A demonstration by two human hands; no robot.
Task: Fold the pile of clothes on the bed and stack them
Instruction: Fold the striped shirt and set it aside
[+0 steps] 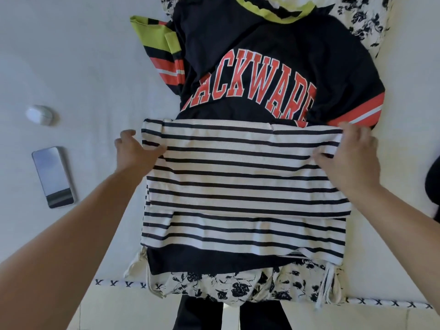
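Both hands, left hand (133, 151) and right hand (350, 156), are pinching the striped shirt's (238, 182) side edges with curled fingers; a phone (53, 176) is lying left of the left fingers.

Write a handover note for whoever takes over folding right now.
Left hand grips the left edge of the striped top; right hand grips its right edge.
The striped top lies part-folded on the black jersey, which is spread flat over a floral garment on the bed.
Phone and a small white case lie to the left.
Done: striped top part-folded.
Left: finish it, then fold the jersey and floral piece and stack all.
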